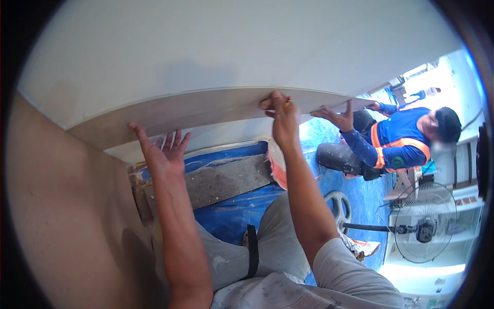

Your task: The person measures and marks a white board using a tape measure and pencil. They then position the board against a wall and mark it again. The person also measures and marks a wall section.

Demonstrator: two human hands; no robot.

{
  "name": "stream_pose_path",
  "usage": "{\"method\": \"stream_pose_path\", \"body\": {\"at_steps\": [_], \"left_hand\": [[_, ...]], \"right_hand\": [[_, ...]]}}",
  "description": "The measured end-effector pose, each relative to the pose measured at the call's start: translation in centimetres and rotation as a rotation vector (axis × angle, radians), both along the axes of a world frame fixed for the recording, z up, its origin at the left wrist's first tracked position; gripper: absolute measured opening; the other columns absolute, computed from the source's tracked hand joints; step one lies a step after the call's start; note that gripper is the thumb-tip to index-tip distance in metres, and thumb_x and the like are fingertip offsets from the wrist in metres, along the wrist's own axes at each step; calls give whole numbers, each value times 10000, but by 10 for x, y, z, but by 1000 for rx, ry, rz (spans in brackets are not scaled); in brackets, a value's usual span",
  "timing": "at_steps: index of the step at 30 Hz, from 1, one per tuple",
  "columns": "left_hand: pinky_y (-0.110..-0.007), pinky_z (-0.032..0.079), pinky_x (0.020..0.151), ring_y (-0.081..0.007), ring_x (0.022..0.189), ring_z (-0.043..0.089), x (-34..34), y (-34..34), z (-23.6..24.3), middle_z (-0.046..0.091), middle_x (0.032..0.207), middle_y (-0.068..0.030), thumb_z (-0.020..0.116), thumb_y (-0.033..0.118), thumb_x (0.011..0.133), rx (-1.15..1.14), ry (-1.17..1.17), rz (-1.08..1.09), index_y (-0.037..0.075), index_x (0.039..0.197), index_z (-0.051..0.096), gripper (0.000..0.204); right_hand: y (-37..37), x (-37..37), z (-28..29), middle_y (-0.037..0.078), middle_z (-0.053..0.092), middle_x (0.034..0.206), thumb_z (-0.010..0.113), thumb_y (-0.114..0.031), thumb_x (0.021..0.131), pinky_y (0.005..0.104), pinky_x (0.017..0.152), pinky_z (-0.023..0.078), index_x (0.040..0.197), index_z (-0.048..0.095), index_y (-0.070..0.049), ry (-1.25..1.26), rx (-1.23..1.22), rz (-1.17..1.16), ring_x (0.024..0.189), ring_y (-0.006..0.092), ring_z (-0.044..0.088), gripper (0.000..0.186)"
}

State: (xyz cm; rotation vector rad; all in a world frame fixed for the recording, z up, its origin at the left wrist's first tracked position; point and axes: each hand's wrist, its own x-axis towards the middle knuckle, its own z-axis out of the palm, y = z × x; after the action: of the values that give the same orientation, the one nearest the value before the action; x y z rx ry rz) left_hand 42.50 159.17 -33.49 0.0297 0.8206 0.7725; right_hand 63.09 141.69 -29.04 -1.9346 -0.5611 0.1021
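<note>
A long, thin grey-brown board [206, 109] lies along the white wall [257, 46], its left end by the beige side wall [62, 206]. My left hand [163, 157] is open, palm up and fingers spread, under the board's left part; a fingertip meets its lower edge. Farther right, my right hand [284, 121] is up against the board's face with its fingers pinched together. A small yellowish bit shows between them, too little to name. A co-worker's hand [339, 117] supports the board near its right end, with the other hand farther along.
The co-worker [401, 136], in blue with orange straps, crouches at the right. A standing fan [424, 226] is at the lower right. Blue sheeting [226, 219] covers the floor, with a dusty grey slab [226, 180] and a pinkish container [278, 167] below the board.
</note>
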Motion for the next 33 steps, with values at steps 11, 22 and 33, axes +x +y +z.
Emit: {"method": "stream_pose_path", "body": {"at_steps": [11, 22, 33], "left_hand": [[-733, 182, 1206, -561, 1518, 52, 31, -13, 10, -47, 1683, -272, 674, 815, 755, 21, -835, -265, 34, 1623, -40, 1368], [-664, 374, 1160, -509, 1495, 219, 33, 0, 21, 109, 1679, -251, 668, 799, 780, -245, -919, -147, 0, 1608, 91, 1287], [-638, 346, 1191, -584, 1512, -10, 38, -3, 31, -3, 1674, -297, 805, 716, 717, -479, -862, -29, -96, 1574, -27, 1444]], "right_hand": [[-4, 3, 6, 149, 687, 805, 520, -423, 1071, 411, 755, 492, 924, 703, 30, -14, -42, -29, 763, 258, 629, 510], [105, -156, 118, 110, 716, 915, 657, -75, 931, 337, 792, 548, 1060, 662, -10, -206, 76, 752, 838, 269, 717, 144], [212, -217, 104, 153, 703, 880, 666, -81, 914, 360, 694, 550, 1108, 693, -37, -392, 146, 870, 759, 285, 715, 201]]}}
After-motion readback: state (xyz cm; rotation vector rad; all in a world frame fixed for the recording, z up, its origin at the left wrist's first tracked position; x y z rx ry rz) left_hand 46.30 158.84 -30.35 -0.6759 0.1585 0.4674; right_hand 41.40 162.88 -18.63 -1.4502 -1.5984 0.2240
